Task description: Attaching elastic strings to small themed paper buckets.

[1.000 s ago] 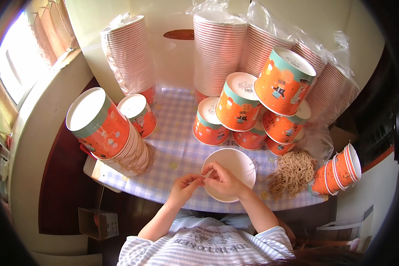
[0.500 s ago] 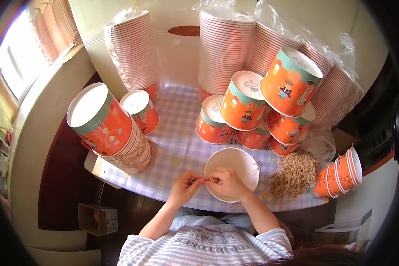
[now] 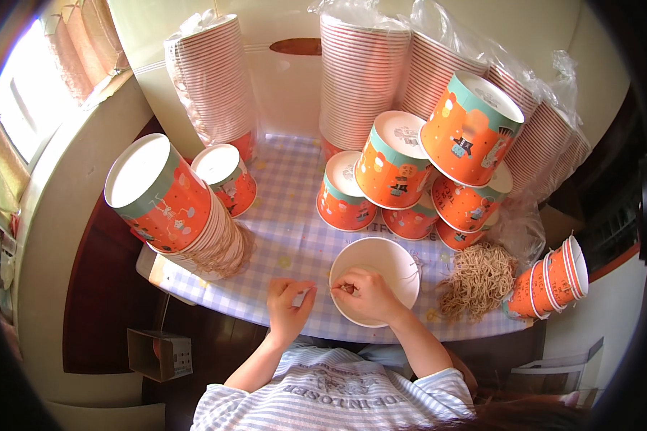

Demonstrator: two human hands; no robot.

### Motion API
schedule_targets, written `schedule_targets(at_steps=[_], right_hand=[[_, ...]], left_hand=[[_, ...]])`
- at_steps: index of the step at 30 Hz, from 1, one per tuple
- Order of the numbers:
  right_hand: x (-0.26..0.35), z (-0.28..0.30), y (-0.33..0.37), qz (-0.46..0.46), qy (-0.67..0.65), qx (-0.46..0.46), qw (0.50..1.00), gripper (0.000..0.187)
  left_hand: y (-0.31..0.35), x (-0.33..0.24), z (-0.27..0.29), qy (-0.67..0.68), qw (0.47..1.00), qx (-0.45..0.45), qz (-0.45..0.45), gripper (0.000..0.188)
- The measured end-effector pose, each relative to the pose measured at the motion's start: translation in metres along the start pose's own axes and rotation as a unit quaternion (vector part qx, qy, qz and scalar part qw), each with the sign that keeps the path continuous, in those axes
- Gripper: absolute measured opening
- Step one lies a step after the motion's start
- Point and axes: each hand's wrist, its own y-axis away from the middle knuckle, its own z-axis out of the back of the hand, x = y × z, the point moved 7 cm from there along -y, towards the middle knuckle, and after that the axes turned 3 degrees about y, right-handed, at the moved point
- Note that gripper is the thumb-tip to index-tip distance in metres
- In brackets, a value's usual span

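Observation:
An open paper bucket with a white inside point(image 3: 401, 269) stands at the table's near edge in front of me. My right hand point(image 3: 366, 296) is over its left part, thumb and fingers pinched on what looks like a thin tan strand point(image 3: 347, 289). Left of the bucket, my left hand point(image 3: 287, 307) is raised with thumb and forefinger tips brought together; anything between them is too small to make out. To the bucket's right lies a tangled heap of tan strands point(image 3: 478, 282). A few thin strands hang over the bucket's right rim.
Upside-down orange paper buckets point(image 3: 394, 165) are piled behind the bucket. A leaning bucket stack point(image 3: 172, 197) with strands around it stands left. Bagged stacks of buckets point(image 3: 363, 82) line the back. Nested cups point(image 3: 550, 281) lie at the right edge. A cardboard box point(image 3: 159, 355) sits below left.
My hands, which met over the bucket's left rim, have come apart. The left hand has moved left, away from the bucket; the right hand has stayed nearly in place.

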Motion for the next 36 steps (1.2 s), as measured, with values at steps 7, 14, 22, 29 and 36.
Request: schedule_targets(at_steps=[7, 14, 22, 29, 36], right_hand=[[0.002, 0.001, -0.001, 0.008, -0.007, 0.008, 1.0, 0.01], [-0.004, -0.001, 0.0, -0.039, -0.032, 0.034, 0.998, 0.015], [-0.011, -0.003, 0.001, -0.069, -0.06, 0.049, 0.995, 0.01], [-0.011, -0.002, 0.001, -0.086, -0.116, 0.056, 0.988, 0.007], [-0.005, 0.003, 0.003, 0.019, -0.015, 0.098, 0.995, 0.013]], left_hand=[[-0.001, -0.01, -0.014, 0.115, 0.989, 0.087, 0.034, 0.02], [0.004, -0.001, -0.027, 0.138, 0.98, 0.115, 0.089, 0.019], [0.012, 0.015, -0.04, 0.257, 0.936, 0.117, 0.21, 0.012], [0.015, 0.027, -0.048, 0.308, 0.909, 0.14, 0.243, 0.007], [0.015, 0.028, -0.048, 0.382, 0.873, 0.149, 0.265, 0.007]])
